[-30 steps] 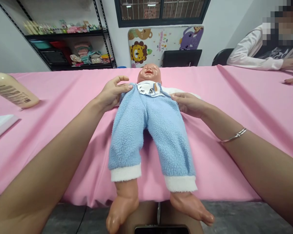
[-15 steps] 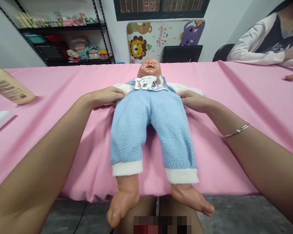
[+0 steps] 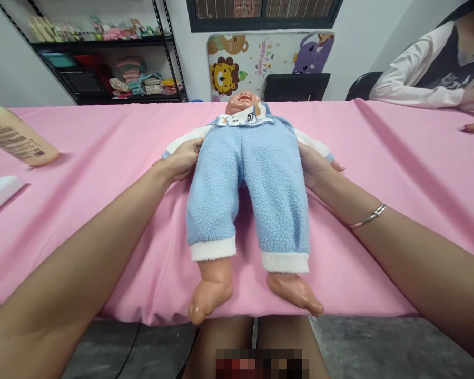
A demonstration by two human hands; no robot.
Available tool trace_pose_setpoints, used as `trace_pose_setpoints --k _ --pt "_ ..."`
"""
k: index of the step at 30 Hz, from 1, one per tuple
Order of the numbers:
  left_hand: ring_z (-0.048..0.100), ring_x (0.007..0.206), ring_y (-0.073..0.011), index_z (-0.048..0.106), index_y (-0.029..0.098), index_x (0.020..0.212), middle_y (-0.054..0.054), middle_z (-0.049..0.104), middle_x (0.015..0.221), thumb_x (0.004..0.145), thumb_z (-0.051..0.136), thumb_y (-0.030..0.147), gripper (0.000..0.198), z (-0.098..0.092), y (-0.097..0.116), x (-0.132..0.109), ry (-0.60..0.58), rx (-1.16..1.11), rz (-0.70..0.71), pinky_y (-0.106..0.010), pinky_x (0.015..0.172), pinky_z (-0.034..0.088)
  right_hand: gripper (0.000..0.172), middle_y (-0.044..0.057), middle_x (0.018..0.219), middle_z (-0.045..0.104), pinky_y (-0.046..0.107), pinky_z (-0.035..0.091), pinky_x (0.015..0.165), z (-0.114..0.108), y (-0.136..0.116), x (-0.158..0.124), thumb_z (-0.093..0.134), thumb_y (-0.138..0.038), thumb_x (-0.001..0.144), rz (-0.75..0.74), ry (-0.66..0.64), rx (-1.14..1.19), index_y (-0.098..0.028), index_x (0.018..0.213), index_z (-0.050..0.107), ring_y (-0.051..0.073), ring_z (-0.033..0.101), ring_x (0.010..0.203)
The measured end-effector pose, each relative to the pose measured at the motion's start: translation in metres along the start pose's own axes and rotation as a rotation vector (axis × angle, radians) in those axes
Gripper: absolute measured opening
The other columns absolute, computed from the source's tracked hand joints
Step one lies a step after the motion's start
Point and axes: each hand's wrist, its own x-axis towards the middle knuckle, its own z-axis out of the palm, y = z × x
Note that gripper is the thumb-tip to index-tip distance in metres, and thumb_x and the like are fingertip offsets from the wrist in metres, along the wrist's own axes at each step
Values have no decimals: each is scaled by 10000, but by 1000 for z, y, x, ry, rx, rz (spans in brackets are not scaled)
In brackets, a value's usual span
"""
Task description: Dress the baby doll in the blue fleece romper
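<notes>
The left hand is closed on the side of a doll, fingers bent against its waist. The right hand is pressed to the other side; its fingers go out of sight behind the doll, so I cannot tell how tightly they are closed. A silver bracelet sits on the right forearm.

The doll lies on its back between the two hands, head away from the person, bare feet at the near edge of the table. It wears a fluffy blue outfit with white cuffs at the legs and a white animal face on the chest, bunched up near the chin. Its white sleeves spread out past both hands.

Pink cloth covers the table. Well off to the left, a cream bottle lies on its side, with a white flat object near it, cut off by the view. At the far right, another person in a white-sleeved top sits at the table. Behind stand a black shelf of small goods and folded cloths, and a board with a cartoon lion
</notes>
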Motion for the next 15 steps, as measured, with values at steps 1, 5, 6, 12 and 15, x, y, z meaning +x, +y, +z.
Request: trace_pose_setpoints --k 1,5,6,12,15 --pt "638 1024 -234 637 117 968 -72 700 967 659 708 147 318 4 -2 1 47 -16 12 -314 898 530 180 20 644 523 315 519 670 2 2 1 638 -301 762 14 30 24 -242 654 507 204 563 791" --pt "650 952 -216 650 141 939 -40 705 890 693 687 149 249 11 -5 5 157 -24 87 -291 836 543 112 36 740 583 357 546 774 7 6 1 630 -261 736 31 15 83 -247 711 521 242 578 926" --pt "651 930 -204 658 150 929 -31 706 875 689 688 139 242 10 -6 6 161 -27 105 -277 819 542 107 42 766 598 375 547 800 8 6 0 630 -277 739 29 -4 68 -249 727 528 257 578 958" --pt "595 683 -132 691 159 719 6 683 716 633 672 73 124 -4 -5 8 93 120 79 -217 629 481 170 41 747 584 393 543 794 10 -2 -2 606 -240 642 74 -126 77 -241 784 511 263 587 889" --pt "547 608 -118 675 169 607 16 649 630 613 646 73 101 -17 -2 8 -7 273 29 -213 573 446 214 20 707 551 360 527 742 3 -10 0 596 -174 570 136 -150 97 -227 754 500 213 554 747"
